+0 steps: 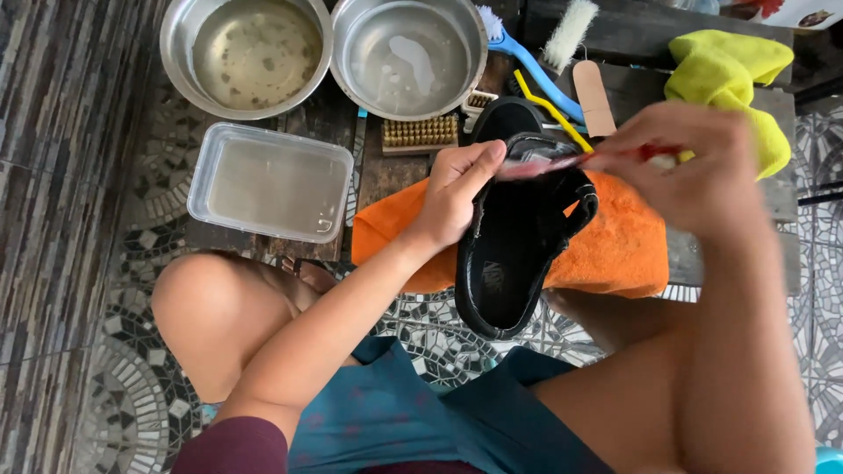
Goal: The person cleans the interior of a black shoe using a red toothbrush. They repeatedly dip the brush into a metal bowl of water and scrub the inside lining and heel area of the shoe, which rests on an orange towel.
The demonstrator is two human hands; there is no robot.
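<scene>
My left hand [457,193] grips the left edge of a black slide sandal [514,254], holding it tilted over an orange towel [623,246]. In my right hand [689,158] is a thin red-handled brush [544,165], blurred with motion. Its head lies across the sandal's strap, near my left thumb. My bare knees frame the sandal from below.
Two steel bowls [248,57] [408,54] of water and a clear plastic tub [268,182] of water stand at upper left. Past the sandal lie a bristle brush [420,133], a blue brush [527,54], a yellow brush [553,110], a white brush [571,31] and a yellow cloth [733,75].
</scene>
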